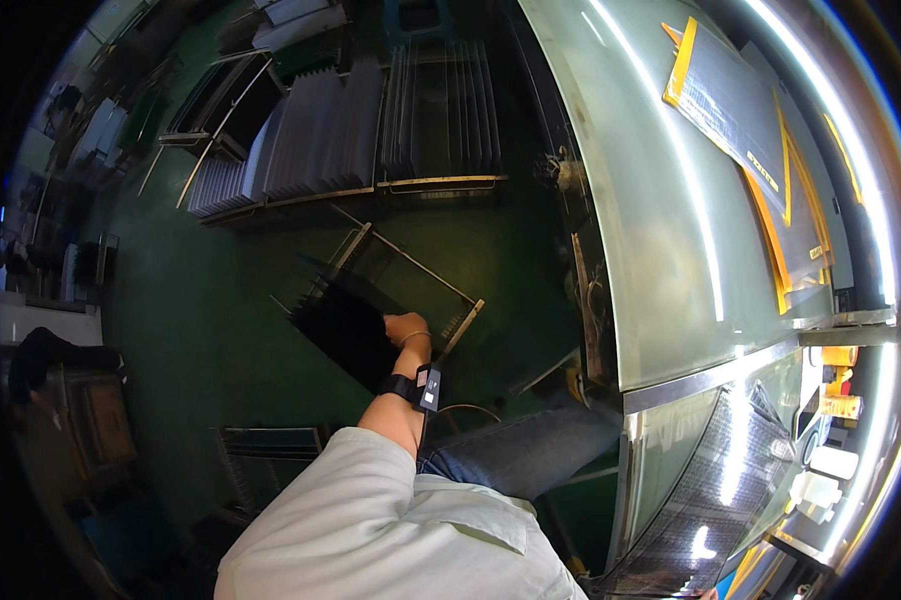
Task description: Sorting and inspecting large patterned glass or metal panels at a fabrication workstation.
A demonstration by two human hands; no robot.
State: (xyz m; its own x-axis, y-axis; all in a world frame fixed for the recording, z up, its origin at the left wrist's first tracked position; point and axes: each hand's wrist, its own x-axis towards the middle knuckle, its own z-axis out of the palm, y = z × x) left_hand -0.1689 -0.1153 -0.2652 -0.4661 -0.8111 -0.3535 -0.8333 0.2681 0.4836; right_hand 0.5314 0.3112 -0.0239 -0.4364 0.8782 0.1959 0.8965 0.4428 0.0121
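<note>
My left hand [407, 328] reaches out at the end of a white sleeve, with a black strap and small device on the wrist. Its fingers look closed on the edge of a black sheet [346, 335], dark and partly blurred. That sheet is at a low metal-framed rack [421, 262] with slots along one side. The lower part of the sheet is too dark to make out. My right hand does not show clearly. A glossy dark gridded sheet [686, 480] lies on the glass-topped table beside my body.
Racks of upright pale panels [316, 130] and clear panels [441, 110] stand ahead on the green floor [171, 310]. The long lit table [651, 200] runs along the right, bearing yellow-edged sheets [736, 120]. Bottles [816, 490] stand at far right. Another person [56, 360] bends at the left.
</note>
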